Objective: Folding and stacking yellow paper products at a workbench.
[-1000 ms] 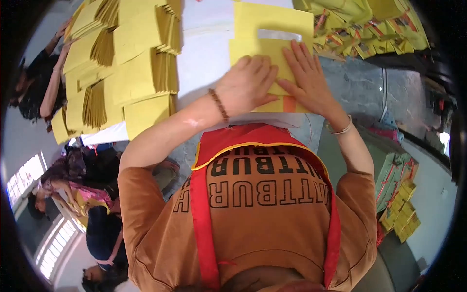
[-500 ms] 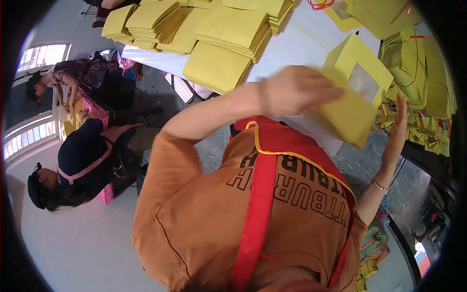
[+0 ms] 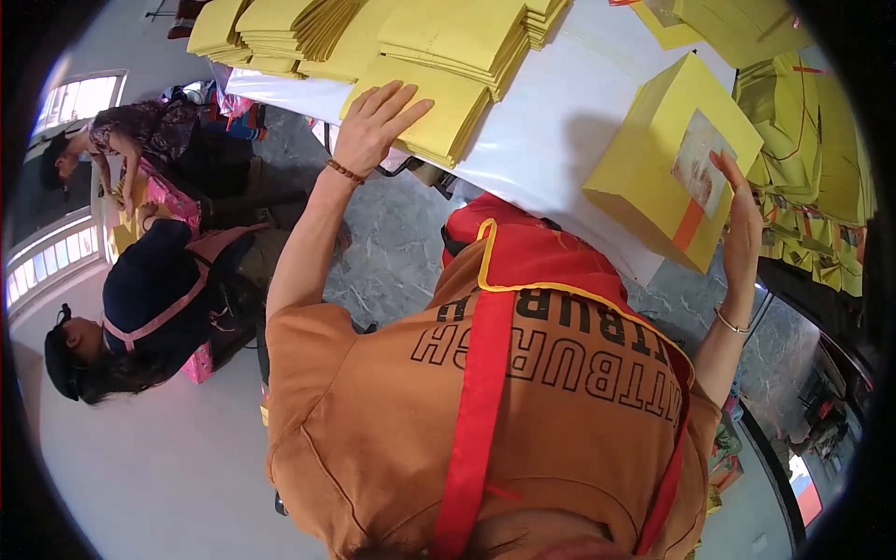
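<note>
My left hand (image 3: pixel 375 131), with a beaded bracelet at the wrist, lies on the near stack of flat yellow paper pieces (image 3: pixel 446 117), fingers spread. My right hand (image 3: pixel 740 210), a bangle on its wrist, rests against the right side of an opened yellow paper box (image 3: pixel 635 154). Its fingers are stretched out, the tips over the edge of the clear window (image 3: pixel 700 159). The box stands tilted at the table's near right edge. Below its window runs an orange strip (image 3: pixel 689 227).
More stacks of folded yellow paper (image 3: pixel 453 37) cover the white table (image 3: pixel 537 121) at the far left. Bundled yellow pieces (image 3: pixel 789 131) are piled at the right. Two people (image 3: pixel 163 280) work at the left beside a pink-covered surface (image 3: pixel 170 198).
My left hand has moved from the box leftward onto the stack. The box has turned and its orange strip now shows. My right hand has come against its window side.
</note>
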Action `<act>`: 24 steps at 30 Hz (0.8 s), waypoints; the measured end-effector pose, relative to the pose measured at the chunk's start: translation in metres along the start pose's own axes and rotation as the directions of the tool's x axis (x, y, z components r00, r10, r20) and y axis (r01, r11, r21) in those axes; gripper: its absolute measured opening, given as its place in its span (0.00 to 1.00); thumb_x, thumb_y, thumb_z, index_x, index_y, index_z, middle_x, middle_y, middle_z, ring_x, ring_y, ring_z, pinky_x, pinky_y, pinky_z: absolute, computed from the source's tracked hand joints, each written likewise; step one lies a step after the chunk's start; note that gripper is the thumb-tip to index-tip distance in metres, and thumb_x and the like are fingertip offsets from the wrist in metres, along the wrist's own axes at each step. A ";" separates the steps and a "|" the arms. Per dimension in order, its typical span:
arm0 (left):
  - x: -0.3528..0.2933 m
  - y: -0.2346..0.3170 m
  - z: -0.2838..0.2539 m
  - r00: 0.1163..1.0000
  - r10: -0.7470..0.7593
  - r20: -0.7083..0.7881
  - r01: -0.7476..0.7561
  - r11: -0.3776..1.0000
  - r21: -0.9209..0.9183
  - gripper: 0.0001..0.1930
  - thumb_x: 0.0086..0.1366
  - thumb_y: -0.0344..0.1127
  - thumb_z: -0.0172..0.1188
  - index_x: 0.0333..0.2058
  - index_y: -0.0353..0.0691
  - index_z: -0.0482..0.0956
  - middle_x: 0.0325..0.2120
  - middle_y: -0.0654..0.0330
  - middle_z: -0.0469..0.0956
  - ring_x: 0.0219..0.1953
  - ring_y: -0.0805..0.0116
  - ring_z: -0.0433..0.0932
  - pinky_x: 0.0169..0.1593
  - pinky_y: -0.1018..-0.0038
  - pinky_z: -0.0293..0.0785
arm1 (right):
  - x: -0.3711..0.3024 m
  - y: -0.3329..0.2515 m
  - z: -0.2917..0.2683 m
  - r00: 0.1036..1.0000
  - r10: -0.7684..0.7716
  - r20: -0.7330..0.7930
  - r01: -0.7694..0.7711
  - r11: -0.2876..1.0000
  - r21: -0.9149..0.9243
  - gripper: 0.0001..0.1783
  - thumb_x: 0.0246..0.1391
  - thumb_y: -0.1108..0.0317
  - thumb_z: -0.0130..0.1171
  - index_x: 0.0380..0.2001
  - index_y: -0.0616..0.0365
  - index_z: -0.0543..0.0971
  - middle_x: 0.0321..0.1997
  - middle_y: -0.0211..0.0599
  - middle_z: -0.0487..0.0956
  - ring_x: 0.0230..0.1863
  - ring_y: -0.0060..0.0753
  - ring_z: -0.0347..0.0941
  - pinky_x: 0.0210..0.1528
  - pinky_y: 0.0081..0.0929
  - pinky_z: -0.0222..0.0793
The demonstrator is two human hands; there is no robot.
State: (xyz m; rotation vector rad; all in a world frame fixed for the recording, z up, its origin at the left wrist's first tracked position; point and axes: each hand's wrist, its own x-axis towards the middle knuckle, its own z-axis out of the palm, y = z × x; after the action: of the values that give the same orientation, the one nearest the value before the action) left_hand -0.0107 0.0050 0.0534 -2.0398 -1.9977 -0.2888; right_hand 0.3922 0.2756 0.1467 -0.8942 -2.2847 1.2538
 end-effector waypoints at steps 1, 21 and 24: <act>-0.003 0.001 0.006 1.000 -0.003 0.021 0.003 1.000 -0.004 0.30 0.51 0.26 0.52 0.55 0.54 0.69 0.51 0.61 0.71 0.53 0.61 0.69 0.55 0.64 0.65 | 0.000 0.002 -0.001 1.000 -0.008 0.010 0.008 1.000 -0.010 0.31 0.65 0.49 0.32 0.59 0.63 0.64 0.59 0.43 0.68 0.63 0.34 0.58 0.65 0.33 0.46; -0.015 0.006 0.022 0.966 -0.061 0.251 0.082 0.994 -0.071 0.28 0.59 0.52 0.51 0.59 0.59 0.62 0.60 0.59 0.59 0.63 0.60 0.54 0.62 0.54 0.45 | -0.003 0.017 0.001 0.993 0.103 -0.049 -0.105 0.994 -0.042 0.19 0.63 0.65 0.44 0.55 0.60 0.69 0.54 0.37 0.73 0.57 0.27 0.66 0.58 0.25 0.58; -0.018 -0.001 0.028 0.951 -0.126 0.284 0.160 0.982 -0.102 0.29 0.60 0.56 0.50 0.59 0.58 0.63 0.60 0.59 0.58 0.63 0.60 0.54 0.62 0.54 0.42 | -0.004 0.018 0.001 0.993 0.105 -0.062 -0.109 0.992 -0.063 0.19 0.61 0.69 0.46 0.54 0.62 0.69 0.53 0.36 0.73 0.55 0.24 0.66 0.53 0.21 0.62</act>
State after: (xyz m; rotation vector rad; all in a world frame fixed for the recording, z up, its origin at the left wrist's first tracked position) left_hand -0.0132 -0.0029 0.0212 -2.1113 -2.3565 -0.1666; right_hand 0.4010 0.2797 0.1310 -1.0761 -2.2709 1.1847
